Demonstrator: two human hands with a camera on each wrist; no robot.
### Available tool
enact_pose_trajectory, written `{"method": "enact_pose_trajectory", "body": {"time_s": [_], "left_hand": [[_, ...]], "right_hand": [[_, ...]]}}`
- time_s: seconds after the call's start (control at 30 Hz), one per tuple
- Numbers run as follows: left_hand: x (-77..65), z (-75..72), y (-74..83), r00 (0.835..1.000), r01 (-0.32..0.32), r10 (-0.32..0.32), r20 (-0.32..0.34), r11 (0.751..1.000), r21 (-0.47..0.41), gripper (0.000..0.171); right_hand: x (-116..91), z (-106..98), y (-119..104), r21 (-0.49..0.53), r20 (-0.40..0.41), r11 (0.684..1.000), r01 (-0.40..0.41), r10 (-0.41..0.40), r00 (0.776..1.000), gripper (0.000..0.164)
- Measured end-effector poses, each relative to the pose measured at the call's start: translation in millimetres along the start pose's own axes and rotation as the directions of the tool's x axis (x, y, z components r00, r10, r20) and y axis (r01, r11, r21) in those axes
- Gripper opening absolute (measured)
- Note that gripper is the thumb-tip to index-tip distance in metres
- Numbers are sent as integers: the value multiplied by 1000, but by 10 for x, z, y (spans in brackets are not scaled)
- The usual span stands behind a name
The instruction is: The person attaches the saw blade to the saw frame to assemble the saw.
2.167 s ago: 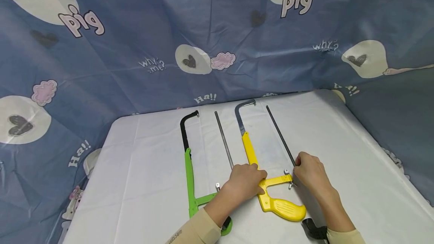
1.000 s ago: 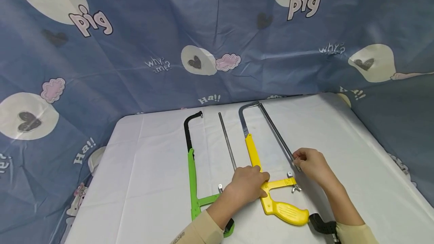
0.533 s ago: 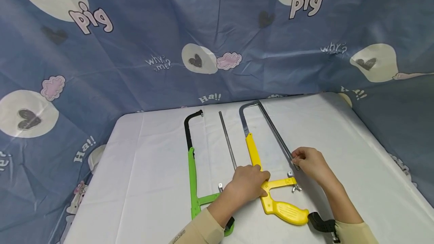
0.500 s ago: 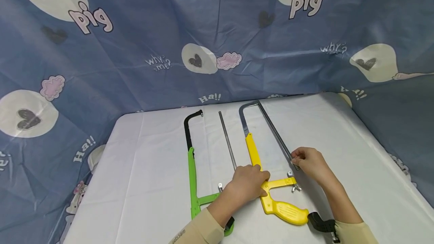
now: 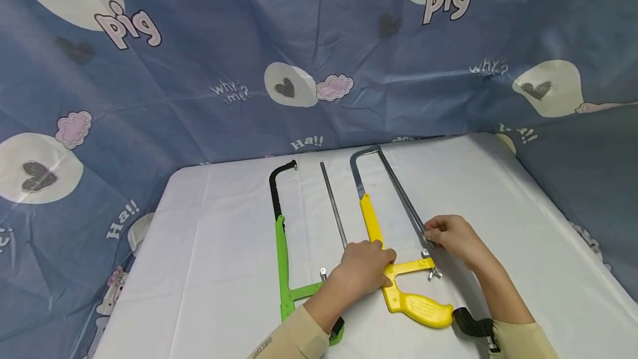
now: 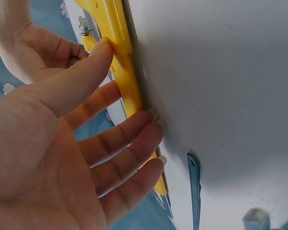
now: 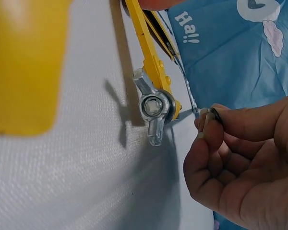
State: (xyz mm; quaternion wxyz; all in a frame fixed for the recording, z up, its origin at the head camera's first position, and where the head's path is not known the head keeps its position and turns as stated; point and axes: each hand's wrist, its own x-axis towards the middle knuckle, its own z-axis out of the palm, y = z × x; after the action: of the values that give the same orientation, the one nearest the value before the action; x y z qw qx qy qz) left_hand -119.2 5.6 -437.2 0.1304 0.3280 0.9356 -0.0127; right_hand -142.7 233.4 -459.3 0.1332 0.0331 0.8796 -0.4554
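Observation:
A yellow hacksaw frame (image 5: 370, 219) lies on the white-covered table, its handle toward me. My left hand (image 5: 364, 267) grips the frame's spine, thumb on one side and fingers on the other in the left wrist view. My right hand (image 5: 454, 237) pinches the near end of a dark hacksaw blade (image 5: 401, 187) between thumb and fingertips. The blade's far end meets the tip of the frame's grey hooked arm (image 5: 355, 170). Its near end is just above the metal pin (image 5: 425, 252) on the yellow crossbar. A wing nut (image 7: 153, 106) sits on that pin's outer end.
Left of the yellow frame lies a green hacksaw frame (image 5: 282, 254) with a black hooked arm, partly behind my left forearm. A second blade (image 5: 332, 198) lies between the two frames. A patterned blue cloth (image 5: 224, 43) hangs behind the table.
My right hand has brought the blade leftward, so its far end now meets the frame's hooked tip. Lately its near end has shifted slightly toward the crossbar pin. The left hand keeps its grip.

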Motion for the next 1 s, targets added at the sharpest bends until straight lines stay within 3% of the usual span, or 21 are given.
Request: {"method": "enact_pose_trajectory", "body": {"time_s": [0.4, 1.0], "left_hand": [[0, -46, -17, 1000, 4, -4, 1, 1000, -13, 39], [27, -17, -6, 1000, -4, 4, 7, 1000, -21, 38]], "right_hand": [[47, -14, -18, 49, 90, 999, 13, -17, 996, 33], [22, 40, 58, 56, 103, 998, -6, 1, 995, 22]]}}
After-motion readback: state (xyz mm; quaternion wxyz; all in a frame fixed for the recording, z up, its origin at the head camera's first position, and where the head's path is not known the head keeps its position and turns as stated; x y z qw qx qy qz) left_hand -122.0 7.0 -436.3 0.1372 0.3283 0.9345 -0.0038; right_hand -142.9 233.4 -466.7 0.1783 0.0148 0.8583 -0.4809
